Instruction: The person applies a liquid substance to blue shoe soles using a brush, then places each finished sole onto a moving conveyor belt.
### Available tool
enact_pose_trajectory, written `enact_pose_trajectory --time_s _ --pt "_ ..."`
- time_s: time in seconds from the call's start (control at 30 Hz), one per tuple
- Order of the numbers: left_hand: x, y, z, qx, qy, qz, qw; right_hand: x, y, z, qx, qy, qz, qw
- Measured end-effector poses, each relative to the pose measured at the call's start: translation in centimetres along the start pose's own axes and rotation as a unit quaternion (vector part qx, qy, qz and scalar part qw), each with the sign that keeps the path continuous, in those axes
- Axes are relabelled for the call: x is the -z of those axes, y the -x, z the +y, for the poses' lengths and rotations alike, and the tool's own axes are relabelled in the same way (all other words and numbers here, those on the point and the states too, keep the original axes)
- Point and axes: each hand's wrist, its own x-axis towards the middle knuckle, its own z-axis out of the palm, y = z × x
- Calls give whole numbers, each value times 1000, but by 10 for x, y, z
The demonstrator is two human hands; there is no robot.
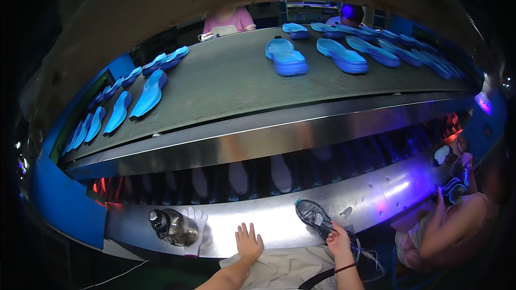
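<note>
My left hand lies flat on the bright metal ledge, fingers spread and nothing in them. To its right, a dark grey shoe upper rests on the ledge with its toe pointing away from me. A pale patch shows on its middle. My right hand, with a beaded bracelet at the wrist, pinches the upper's near end between bent fingers. White cords hang beside that hand. A clear bottle with a black cap and a whitish glove are left of my left hand.
Blue shoe soles lie on the wide upper conveyor. Beneath its steel edge, a lower dark line carries pale sole shapes. A co-worker handles a shoe at right; another person stands across the conveyor.
</note>
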Motion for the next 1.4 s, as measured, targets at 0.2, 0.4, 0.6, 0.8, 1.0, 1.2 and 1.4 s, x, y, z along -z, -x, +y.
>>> enact_pose_trajectory --time_s 0.2,0.4,0.6,0.8,1.0,1.2,1.4 --pt "-1 1 -4 6 4 4 1000 -1 -7 4 9 -5 5 1000" --pt "1 3 -2 8 2 -6 1000 8 -20 16 35 -2 8 999" --pt "-1 -2 2 -10 -8 10 1000 2 -22 14 -1 -52 -27 998" --pt "-2 3 1 -7 -7 23 1000 1 -28 23 -26 -104 22 994" --pt "7 -1 6 -5 10 -4 1000 4 -35 28 -20 -120 43 992" --pt "6 -6 5 1 8 -4 1000 10 -41 29 -30 -120 53 991" --pt "-3 0 -2 13 6 -11 1000 18 -60 38 -36 -108 57 992"
